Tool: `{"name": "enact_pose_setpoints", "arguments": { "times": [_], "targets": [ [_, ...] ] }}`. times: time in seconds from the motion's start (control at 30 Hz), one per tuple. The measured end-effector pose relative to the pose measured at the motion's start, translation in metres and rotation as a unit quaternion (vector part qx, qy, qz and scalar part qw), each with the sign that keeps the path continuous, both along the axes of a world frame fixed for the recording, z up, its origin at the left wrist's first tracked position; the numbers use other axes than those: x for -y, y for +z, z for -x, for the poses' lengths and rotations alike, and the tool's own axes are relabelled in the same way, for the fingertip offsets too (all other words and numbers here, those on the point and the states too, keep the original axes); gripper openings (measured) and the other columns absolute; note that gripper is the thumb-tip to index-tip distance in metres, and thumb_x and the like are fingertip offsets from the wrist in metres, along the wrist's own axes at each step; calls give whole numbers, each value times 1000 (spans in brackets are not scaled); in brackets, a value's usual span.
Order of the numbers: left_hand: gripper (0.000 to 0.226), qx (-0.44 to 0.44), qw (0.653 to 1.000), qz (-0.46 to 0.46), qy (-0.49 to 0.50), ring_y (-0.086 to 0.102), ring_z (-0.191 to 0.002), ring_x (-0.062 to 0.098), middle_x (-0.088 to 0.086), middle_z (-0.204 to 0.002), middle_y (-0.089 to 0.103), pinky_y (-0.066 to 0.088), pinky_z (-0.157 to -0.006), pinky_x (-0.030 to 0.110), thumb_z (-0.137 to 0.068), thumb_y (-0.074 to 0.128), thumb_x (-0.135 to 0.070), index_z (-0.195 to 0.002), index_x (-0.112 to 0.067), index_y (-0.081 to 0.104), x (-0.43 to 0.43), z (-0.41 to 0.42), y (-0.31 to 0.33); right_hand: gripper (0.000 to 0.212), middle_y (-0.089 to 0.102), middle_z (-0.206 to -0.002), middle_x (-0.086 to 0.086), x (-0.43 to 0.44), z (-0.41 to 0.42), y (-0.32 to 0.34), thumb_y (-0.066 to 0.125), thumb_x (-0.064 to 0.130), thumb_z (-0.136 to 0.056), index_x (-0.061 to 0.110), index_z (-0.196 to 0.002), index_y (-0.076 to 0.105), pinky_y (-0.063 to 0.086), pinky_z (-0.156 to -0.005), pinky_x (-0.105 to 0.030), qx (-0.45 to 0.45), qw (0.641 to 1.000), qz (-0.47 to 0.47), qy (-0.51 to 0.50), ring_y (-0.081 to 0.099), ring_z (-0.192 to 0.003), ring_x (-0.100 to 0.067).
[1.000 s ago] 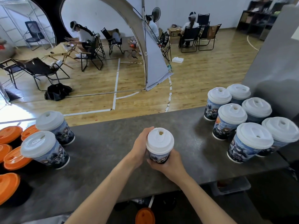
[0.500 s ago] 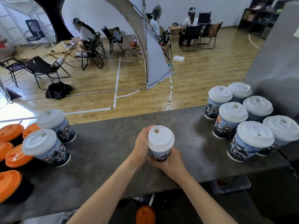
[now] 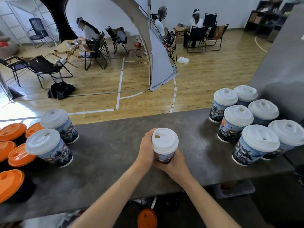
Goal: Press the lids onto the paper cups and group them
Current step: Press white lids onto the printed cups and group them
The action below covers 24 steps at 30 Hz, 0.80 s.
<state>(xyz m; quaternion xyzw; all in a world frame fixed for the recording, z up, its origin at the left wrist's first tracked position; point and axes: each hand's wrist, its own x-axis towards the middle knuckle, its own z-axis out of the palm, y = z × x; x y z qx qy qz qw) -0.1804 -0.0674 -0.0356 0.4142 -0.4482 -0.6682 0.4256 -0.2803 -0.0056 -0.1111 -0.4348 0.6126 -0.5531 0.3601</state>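
Both hands are gripping one paper cup (image 3: 163, 157) at mid-counter (image 3: 107, 153), near the front edge. The left hand (image 3: 145, 150) is wrapping its left side; the right hand (image 3: 174, 163) is cupping its base and right side. The white lid (image 3: 165, 139) is sitting on the rim, but full seating cannot be confirmed.

- Squeezing the thin wall could be distorting the rim and popping the lid.
- The six lidded cups (image 3: 238, 127) at the right are standing packed together, so a careless placement could topple one.

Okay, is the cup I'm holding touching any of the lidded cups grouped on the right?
Apart. The head view shows a wide strip of bare counter between the held cup and the nearest cup of the right group.
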Motion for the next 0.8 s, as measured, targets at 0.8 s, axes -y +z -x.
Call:
{"name": "enact_pose_setpoints", "arguments": {
  "times": [0.8],
  "targets": [
    [30, -28, 996, 76, -27, 73, -81, 6, -5, -84, 79, 55, -71, 17, -81, 56, -42, -76, -28, 82, 6, -2, -1, 92, 65, -131, 27, 1, -1, -2, 95, 61, -58, 41, -138, 54, 52, -92, -11, -22, 1000, 6, 13, 62, -122, 4]
  ]
}}
